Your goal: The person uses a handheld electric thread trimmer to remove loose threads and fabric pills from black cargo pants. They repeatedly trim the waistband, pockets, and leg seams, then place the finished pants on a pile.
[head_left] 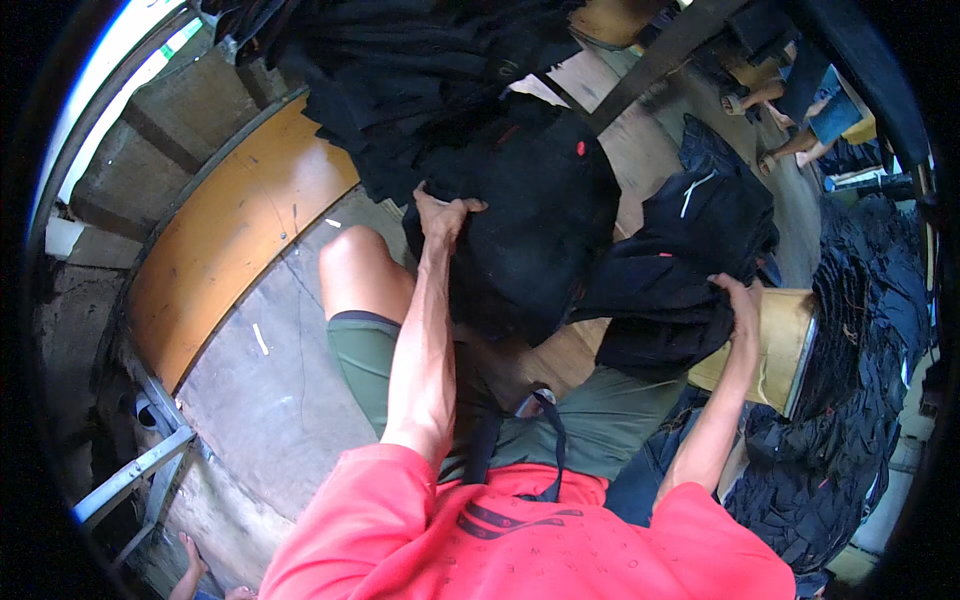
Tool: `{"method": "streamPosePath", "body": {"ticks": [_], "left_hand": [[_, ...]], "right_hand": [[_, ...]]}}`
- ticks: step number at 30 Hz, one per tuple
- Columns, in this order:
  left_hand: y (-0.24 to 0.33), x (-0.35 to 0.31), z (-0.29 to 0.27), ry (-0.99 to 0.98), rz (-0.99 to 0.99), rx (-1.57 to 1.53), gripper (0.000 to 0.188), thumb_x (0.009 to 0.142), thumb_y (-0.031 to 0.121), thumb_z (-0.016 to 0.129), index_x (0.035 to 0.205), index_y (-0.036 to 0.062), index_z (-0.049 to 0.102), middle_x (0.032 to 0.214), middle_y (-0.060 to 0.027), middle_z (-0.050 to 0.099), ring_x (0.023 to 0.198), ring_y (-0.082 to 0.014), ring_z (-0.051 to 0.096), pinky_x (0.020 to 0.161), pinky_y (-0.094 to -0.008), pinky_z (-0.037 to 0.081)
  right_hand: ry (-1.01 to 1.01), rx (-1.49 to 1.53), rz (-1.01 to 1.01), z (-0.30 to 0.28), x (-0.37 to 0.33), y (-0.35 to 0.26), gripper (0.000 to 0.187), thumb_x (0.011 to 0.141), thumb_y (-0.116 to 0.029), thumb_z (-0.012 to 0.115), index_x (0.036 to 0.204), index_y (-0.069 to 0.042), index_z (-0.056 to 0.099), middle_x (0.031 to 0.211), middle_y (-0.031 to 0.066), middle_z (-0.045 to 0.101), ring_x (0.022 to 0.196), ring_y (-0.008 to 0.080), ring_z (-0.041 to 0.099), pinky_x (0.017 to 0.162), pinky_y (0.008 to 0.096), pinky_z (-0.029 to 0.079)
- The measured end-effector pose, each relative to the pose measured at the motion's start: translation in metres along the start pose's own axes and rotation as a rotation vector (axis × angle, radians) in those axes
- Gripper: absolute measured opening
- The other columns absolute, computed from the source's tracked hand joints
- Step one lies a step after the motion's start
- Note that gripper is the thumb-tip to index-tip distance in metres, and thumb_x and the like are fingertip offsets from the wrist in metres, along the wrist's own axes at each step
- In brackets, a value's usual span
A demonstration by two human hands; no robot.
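Note:
In front of me a large piece of black cloth (pixel 520 235) hangs down, with small red marks near its upper part. My left hand (pixel 445 208) is closed on the left edge of it, thumb pointing right. To the right, a dark garment piece (pixel 690 255) lies bunched over my thigh, with a white strip and a small red mark on it. My right hand (pixel 740 300) grips its right edge, the fingertips partly hidden in the folds. The two cloths touch or overlap near the middle; I cannot tell whether they are joined.
A heap of dark cloth (pixel 420 70) lies at the far side. Layered dark pieces (pixel 850 330) are piled at the right beside a yellowish board (pixel 790 350). An orange-brown curved panel (pixel 230 230) stands at the left, near a metal frame (pixel 140 475). Other people's feet (pixel 765 160) show at the far right.

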State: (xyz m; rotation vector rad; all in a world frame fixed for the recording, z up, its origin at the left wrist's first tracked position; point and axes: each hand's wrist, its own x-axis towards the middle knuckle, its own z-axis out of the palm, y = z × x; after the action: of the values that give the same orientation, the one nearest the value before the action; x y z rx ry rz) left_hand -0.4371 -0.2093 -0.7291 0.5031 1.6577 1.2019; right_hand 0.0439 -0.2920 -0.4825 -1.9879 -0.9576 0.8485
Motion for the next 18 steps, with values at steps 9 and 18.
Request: {"method": "streamPosePath", "body": {"ticks": [9, 18], "left_hand": [[0.028, -0.031, -0.005, -0.327, 0.101, 0.029, 0.129, 0.053, -0.001, 0.101, 0.164, -0.0171, 0.035, 0.152, -0.0272, 0.063, 0.137, -0.0376, 0.063, 0.119, -0.0397, 0.049], [0.023, -0.024, -0.003, -0.692, -0.115, -0.203, 0.090, 0.075, 0.009, 0.084, 0.159, 0.0003, 0.056, 0.143, -0.0152, 0.072, 0.132, -0.0279, 0.067, 0.120, -0.0342, 0.047]], "right_hand": [[-0.065, -0.358, 0.114, 0.305, -0.001, -0.040, 0.104, 0.085, -0.067, 0.082, 0.154, 0.008, 0.058, 0.157, 0.0251, 0.061, 0.142, 0.0343, 0.061, 0.120, 0.0473, 0.047], [-0.635, 0.974, 0.372, 0.226, 0.044, 0.075, 0.093, 0.110, -0.075, 0.044, 0.175, -0.009, 0.034, 0.178, 0.0133, 0.037, 0.159, 0.0382, 0.040, 0.133, 0.0500, 0.032]]}}
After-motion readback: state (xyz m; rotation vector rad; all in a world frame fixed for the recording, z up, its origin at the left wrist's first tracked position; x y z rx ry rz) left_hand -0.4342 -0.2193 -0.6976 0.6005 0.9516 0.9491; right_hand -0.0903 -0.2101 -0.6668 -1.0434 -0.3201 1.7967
